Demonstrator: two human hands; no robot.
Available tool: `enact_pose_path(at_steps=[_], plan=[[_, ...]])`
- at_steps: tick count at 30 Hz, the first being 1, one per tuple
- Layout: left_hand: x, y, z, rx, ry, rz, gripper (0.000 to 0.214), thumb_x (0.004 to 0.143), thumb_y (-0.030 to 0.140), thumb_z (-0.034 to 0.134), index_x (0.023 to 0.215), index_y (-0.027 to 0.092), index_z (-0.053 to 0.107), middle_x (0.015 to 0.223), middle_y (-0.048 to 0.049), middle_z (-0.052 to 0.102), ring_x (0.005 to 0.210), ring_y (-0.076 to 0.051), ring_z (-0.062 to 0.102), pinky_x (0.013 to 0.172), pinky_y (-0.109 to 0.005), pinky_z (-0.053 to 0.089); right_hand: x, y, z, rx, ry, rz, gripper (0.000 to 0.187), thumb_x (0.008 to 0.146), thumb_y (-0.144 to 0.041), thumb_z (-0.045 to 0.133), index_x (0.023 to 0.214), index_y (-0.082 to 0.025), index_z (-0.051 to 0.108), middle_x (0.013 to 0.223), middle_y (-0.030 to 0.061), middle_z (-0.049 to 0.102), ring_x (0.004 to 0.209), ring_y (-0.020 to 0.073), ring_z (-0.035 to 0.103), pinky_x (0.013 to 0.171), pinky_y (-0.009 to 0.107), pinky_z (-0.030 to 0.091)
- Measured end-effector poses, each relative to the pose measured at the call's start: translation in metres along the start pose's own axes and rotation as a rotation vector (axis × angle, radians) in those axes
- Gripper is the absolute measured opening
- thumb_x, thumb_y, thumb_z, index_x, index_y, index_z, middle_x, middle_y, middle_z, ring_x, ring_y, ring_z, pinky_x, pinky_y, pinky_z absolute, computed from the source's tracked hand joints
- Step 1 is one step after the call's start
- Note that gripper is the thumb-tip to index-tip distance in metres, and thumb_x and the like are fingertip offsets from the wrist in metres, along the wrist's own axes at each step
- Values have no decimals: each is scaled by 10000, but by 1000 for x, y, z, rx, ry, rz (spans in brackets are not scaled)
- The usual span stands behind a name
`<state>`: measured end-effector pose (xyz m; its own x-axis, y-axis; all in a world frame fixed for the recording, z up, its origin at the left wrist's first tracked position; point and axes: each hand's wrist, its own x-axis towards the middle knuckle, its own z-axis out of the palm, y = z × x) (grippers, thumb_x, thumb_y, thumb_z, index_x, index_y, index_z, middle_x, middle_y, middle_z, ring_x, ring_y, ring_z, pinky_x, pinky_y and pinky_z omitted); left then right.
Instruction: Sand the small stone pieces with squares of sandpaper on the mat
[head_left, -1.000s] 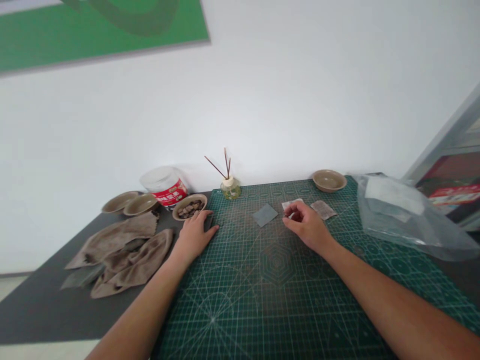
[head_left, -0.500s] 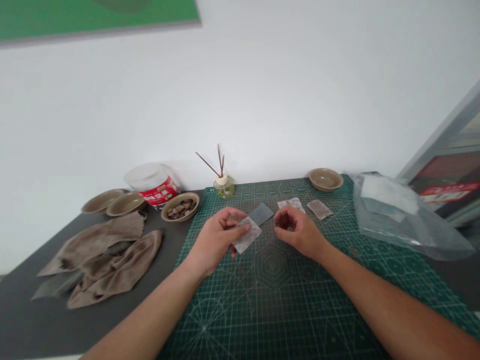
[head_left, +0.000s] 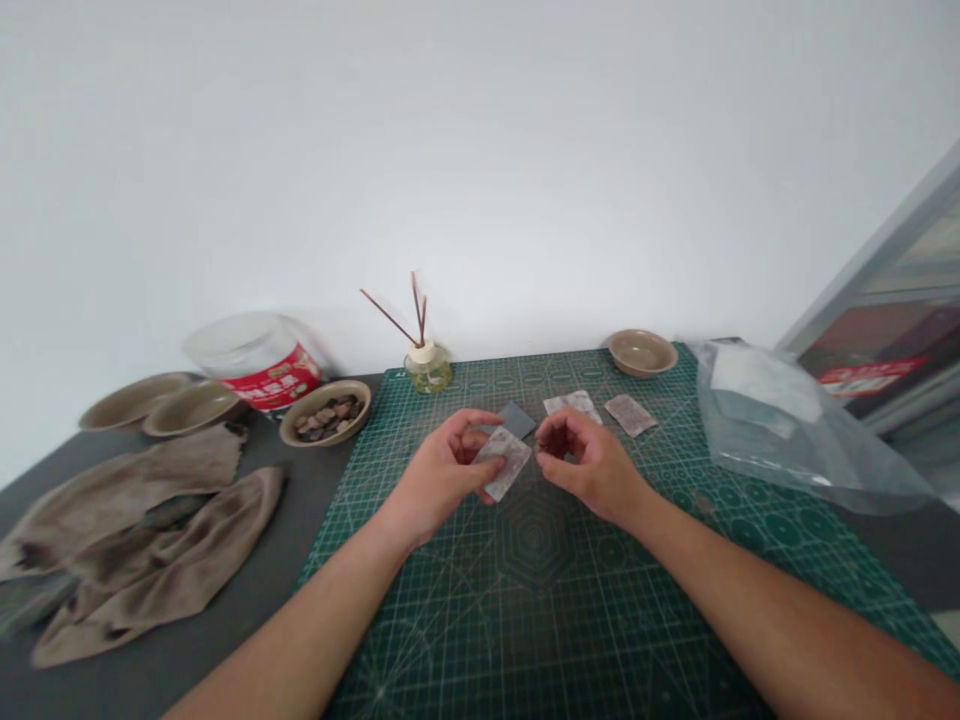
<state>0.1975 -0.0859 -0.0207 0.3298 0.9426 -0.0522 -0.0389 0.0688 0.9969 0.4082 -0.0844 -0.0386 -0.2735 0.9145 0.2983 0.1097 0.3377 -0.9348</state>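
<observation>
My left hand (head_left: pixel 444 474) pinches a small pale rectangular sheet (head_left: pixel 504 462) and holds it just above the green cutting mat (head_left: pixel 540 600). My right hand (head_left: pixel 589 462) is curled, thumb and fingers pinched at the sheet's right edge; whether it holds anything itself I cannot make out. Behind the hands a dark grey square sheet (head_left: pixel 519 419) lies flat on the mat. Two more pale sheets (head_left: pixel 574 404) (head_left: pixel 630 414) lie beyond my right hand.
A bowl of small brown stones (head_left: pixel 325 412), two shallow dishes (head_left: pixel 161 402), a red-labelled plastic tub (head_left: pixel 259 360) and crumpled brown cloths (head_left: pixel 142 530) lie left. A reed diffuser (head_left: pixel 426 366) and a bowl (head_left: pixel 642 352) stand at the back; a clear plastic bag (head_left: pixel 795 425) lies right.
My left hand left the mat's edge near the stone bowl, took up a pale sheet and brought it to the middle. My right hand closed in on the sheet. The view tilted down.
</observation>
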Motion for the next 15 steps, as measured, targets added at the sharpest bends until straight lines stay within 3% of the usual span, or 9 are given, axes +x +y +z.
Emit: enact_pose_path(at_steps=[4,8,11,15], plan=[[3,-2,-1,27,25,-27,508,735,225,766,1181,184,526,781,-8,677,623,-159,654,503,-258,562,-4,-6,5,-168,45,-140,230,746,-125,637,953,-212,585,846,3,595,737,148,565,685,286,480],[3,-6,2,-25,38,-91,526,695,198,791,1166,158,561,757,0,668,647,-151,659,579,-283,588,-8,-12,13,-331,-10,-293,302,691,-67,633,946,-220,583,854,6,587,777,158,560,718,292,469],[2,-8,3,-57,25,-104,437,689,205,797,1070,161,587,783,-7,681,659,-146,663,587,-273,582,-8,-13,16,-368,-29,-313,326,679,-60,637,955,-225,579,862,9,591,785,163,564,724,297,469],[0,-4,3,14,-20,-70,336,727,250,771,1000,165,595,766,-13,691,543,-112,600,460,-206,490,-8,-16,7,-358,95,-279,283,724,-96,636,967,-229,574,861,10,589,776,163,570,727,302,481]])
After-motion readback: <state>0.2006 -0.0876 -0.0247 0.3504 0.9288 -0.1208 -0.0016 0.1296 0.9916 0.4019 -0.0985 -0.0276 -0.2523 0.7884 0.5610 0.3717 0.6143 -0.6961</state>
